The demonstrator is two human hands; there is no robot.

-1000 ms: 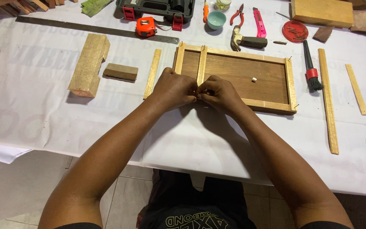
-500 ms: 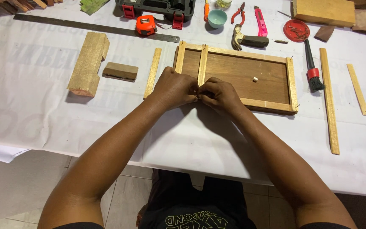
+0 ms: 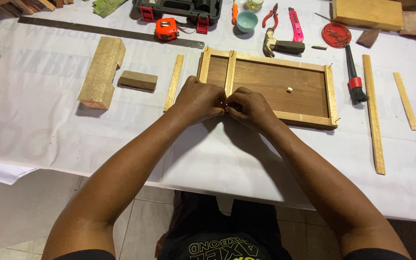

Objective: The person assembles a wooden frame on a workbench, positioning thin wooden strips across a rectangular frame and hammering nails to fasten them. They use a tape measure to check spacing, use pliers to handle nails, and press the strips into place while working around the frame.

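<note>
A shallow wooden tray [image 3: 331, 91] with a dark bottom and pale strip walls lies on the white-covered table. A pale divider strip [image 3: 230, 70] crosses it near its left end. My left hand [image 3: 197, 100] and my right hand [image 3: 252, 107] meet at the tray's near edge, fingertips pinched together at the foot of the divider strip. What the fingers hold is hidden. A small pale bit [image 3: 289, 89] lies on the tray's bottom.
Loose wood strips [image 3: 174, 82] [image 3: 373, 113] [image 3: 405, 100] lie beside the tray. Behind it are a hammer [image 3: 281, 46], brush [image 3: 353, 77], red lid [image 3: 336, 34], pliers [image 3: 270, 14], pink knife [image 3: 294, 24], teal cup [image 3: 246, 20], tape measure [image 3: 166, 29], steel ruler [image 3: 102, 31]. Wood blocks [image 3: 101, 71] [image 3: 138, 80] sit left.
</note>
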